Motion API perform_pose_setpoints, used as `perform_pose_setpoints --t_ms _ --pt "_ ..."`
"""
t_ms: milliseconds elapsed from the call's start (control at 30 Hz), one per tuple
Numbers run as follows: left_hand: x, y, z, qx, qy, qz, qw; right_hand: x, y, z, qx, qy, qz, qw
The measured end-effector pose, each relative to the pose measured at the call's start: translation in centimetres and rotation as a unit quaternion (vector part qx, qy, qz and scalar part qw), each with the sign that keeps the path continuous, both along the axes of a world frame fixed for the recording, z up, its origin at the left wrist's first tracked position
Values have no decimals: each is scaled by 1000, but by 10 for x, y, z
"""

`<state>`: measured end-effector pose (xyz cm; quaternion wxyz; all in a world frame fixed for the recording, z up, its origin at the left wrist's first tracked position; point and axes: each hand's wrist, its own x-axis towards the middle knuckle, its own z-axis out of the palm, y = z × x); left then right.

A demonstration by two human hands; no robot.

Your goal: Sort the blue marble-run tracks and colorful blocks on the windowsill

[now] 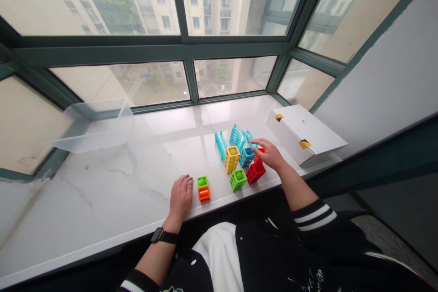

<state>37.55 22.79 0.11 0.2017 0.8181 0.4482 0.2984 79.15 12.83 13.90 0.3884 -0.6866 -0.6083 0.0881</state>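
Observation:
My left hand (182,196) rests on the white sill, fingers loosely stretched and holding nothing. Just right of it are a green toy block (202,181) and an orange toy block (204,193), joined end to end. My right hand (269,154) reaches over the block group, fingers out and thumb apart, close to a blue block (246,157). Partly hidden under that hand is an orange-red block (259,153). A red block stack (256,171), a green stack (238,179) and a yellow stack (232,159) stand around there.
Clear turquoise track pieces (237,137) lie behind the blocks, against the yellow and blue ones. At right sits a white box (304,130) with yellow-black tabs. A translucent plastic bin (102,134) stands at left. Window frames (153,54) bound the sill (143,178).

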Motion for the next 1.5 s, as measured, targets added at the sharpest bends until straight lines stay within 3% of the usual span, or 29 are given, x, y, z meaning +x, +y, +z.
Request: perform_pose_setpoints --t_ms 167,267,400,533,600,667,767,867,967,1100,1500 --pt "0 -1 1 -1 -9 -6 1000 -11 -19 19 131 14 -98 986" --pt "-1 -4 2 -8 -13 -12 1000 -33 -30 36 182 -1 -86 979" --pt "-2 -9 7 -19 -40 -53 998 -78 -37 60 217 20 -24 976" --pt "-2 -14 12 -30 -49 -141 988 -136 -34 72 204 39 143 968" --pt "-1 -15 11 -37 -48 -156 986 -164 -29 67 124 18 238 963" --pt "-1 -15 9 -47 -62 -152 985 -189 -21 55 -3 -31 280 959" --pt "-1 -13 6 -59 -96 -136 984 -215 -9 24 -185 -116 247 944" --pt "-1 -13 5 -66 -115 -122 984 -230 3 -6 -276 -153 185 931" --pt "0 -14 8 -80 -127 -110 983 -238 12 -26 -306 -151 138 930" --pt "1 -15 13 -108 -138 -97 980 -243 16 -40 -318 -148 127 928" --pt "1 -13 15 -129 -118 -70 982 -240 15 -48 -295 -160 151 930"
